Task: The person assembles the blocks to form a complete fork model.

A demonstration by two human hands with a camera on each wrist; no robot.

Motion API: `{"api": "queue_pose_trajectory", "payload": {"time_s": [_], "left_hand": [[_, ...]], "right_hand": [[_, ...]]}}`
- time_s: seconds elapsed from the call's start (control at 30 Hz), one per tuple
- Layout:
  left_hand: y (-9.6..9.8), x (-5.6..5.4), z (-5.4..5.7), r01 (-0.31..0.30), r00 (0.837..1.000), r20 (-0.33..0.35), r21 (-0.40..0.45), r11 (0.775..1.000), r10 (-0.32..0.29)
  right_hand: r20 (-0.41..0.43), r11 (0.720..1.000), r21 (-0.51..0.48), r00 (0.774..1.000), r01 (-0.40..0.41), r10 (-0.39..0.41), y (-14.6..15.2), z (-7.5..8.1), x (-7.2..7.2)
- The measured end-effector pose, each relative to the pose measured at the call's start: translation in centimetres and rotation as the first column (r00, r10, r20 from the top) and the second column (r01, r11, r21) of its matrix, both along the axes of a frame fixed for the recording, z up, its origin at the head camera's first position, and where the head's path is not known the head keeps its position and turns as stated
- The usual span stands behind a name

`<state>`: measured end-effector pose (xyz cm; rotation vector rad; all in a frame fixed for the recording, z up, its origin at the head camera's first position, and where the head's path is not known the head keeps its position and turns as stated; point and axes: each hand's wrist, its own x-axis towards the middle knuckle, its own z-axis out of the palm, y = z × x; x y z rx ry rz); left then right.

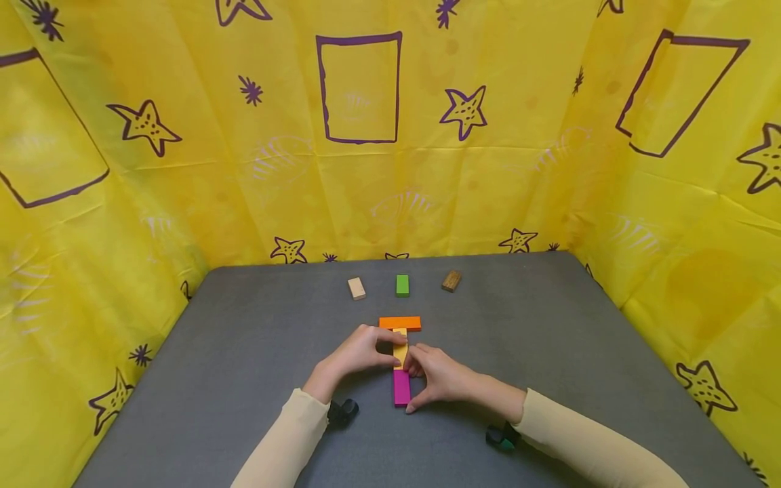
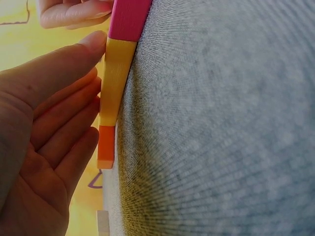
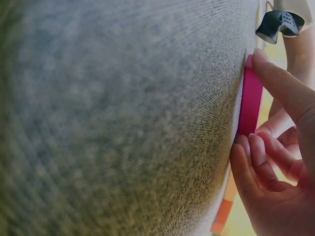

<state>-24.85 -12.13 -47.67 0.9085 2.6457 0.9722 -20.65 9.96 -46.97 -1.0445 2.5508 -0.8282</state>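
Note:
Three bright blocks make a T on the dark table. The orange block point(image 1: 399, 323) lies crosswise at the far end. A yellow block point(image 1: 399, 352) runs from it toward me, and a magenta block point(image 1: 401, 388) continues the stem, end to end with the yellow one. My left hand point(image 1: 365, 350) holds the yellow block from the left, thumb near its magenta end, fingertips farther along toward the orange. My right hand point(image 1: 445, 376) grips the magenta block point(image 3: 251, 101) lengthwise, the thumb at its near end and the fingers curled by the seam with the yellow.
Behind the T, a pale wood block point(image 1: 356, 289), a green block point(image 1: 403, 285) and a brown block point(image 1: 451, 281) lie in a spaced row. The grey table point(image 1: 274, 318) meets a yellow patterned cloth point(image 1: 360, 203) at the back and sides. Dark wrist devices sit under both forearms.

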Motion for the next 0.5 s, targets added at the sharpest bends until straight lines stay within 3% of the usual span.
{"api": "queue_pose_trajectory", "payload": {"time_s": [0.23, 0.5], "left_hand": [[0.1, 0.1, 0.1, 0.007, 1.0, -0.011, 0.006, 1.0, -0.006], [0.1, 0.1, 0.2, 0.006, 1.0, -0.015, -0.002, 1.0, -0.006]], "right_hand": [[0.024, 0.999, -0.034, 1.0, 0.002, -0.001, 0.6, 0.4, -0.1], [-0.035, 0.993, -0.084, 0.996, 0.079, -0.082, 2.3, 1.4, -1.8]]}}
